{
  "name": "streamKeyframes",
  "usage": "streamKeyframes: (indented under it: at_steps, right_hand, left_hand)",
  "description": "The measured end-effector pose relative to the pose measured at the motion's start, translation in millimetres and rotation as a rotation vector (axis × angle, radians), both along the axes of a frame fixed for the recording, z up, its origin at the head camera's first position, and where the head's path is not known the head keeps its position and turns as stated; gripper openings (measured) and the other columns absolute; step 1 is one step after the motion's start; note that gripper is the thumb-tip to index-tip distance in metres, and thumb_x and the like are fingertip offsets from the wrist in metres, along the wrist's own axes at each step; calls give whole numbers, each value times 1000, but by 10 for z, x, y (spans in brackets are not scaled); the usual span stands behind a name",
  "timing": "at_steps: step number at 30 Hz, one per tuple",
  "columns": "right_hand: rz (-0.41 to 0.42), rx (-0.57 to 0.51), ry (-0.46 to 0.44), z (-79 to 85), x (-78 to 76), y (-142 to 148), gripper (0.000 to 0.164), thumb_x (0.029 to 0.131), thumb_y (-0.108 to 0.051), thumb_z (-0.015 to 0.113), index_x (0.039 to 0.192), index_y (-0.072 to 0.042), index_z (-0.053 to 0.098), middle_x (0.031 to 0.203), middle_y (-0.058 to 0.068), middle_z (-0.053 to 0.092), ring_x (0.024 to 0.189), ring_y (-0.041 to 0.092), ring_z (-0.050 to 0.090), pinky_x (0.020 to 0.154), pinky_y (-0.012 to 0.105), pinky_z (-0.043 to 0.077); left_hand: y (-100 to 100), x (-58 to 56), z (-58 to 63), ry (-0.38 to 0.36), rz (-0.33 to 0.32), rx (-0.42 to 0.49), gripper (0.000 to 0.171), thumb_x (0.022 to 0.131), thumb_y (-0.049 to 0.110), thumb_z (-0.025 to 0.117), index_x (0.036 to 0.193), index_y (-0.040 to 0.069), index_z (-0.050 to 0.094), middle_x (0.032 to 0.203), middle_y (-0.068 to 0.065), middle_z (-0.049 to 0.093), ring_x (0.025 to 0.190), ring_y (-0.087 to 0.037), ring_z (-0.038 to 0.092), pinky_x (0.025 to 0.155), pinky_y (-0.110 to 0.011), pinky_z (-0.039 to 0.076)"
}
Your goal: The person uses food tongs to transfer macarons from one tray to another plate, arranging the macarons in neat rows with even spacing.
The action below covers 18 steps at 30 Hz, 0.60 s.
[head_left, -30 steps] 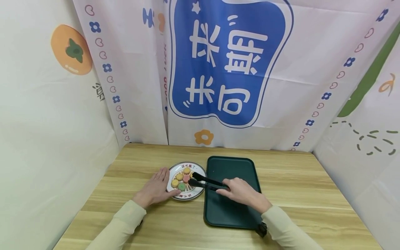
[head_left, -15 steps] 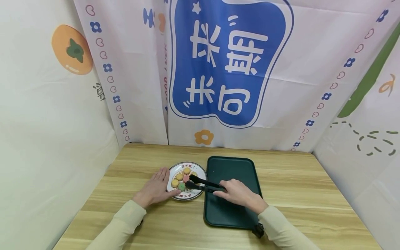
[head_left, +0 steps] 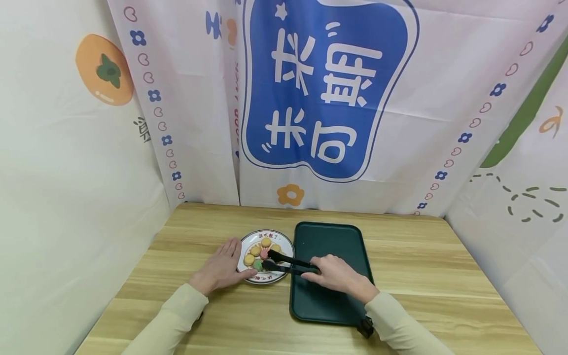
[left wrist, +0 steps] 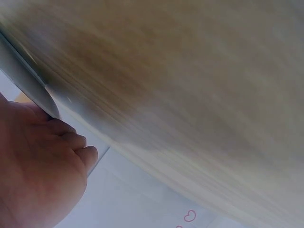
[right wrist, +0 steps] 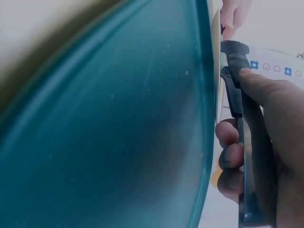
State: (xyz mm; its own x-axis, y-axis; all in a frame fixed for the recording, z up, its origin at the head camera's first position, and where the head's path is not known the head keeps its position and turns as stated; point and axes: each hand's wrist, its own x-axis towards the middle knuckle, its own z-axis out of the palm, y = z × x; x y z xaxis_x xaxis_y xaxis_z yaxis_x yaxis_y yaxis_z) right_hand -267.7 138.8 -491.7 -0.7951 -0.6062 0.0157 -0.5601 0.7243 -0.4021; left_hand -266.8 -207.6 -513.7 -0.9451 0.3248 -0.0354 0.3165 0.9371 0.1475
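A white plate (head_left: 284,240) with a dark rim line and red characters bears several small round sweets like macarons: yellow ones (head_left: 266,242), a pink one (head_left: 264,253) and a green one (head_left: 258,265). My left hand (head_left: 222,268) lies at the plate's left edge, fingers straight and thumb along the front rim. My right hand (head_left: 335,276) grips black tongs (head_left: 290,260), which reach leftward over the plate. The tong arms are spread. One tip is beside the pink sweet, the other right at the green one, partly covering it.
A dark green rectangular tray (head_left: 328,241) lies to the right of the plate, under my right hand. Both rest on a wood-grain table (head_left: 412,261). Printed cloth (head_left: 199,123) hangs behind and on both sides.
My right hand and the tongs have shifted left and slightly toward me, bringing the tips from the pink sweet's right side to the green one. My left hand has stayed in place.
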Motion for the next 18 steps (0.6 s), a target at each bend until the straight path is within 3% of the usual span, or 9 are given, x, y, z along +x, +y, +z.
streamKeyframes:
  at_steps: [18]
  right_hand:
    - [-16, 9, 11, 14, 12, 51, 38, 93, -56, 57, 86, -19, 61, 60, -11, 48, 46, 0, 44, 42, 17, 36]
  left_hand:
    - [7, -1, 4, -6, -2, 10, 111, 87, 79, 42, 151, -9, 23, 160, -29, 19, 150, -42, 17, 124, -52, 20]
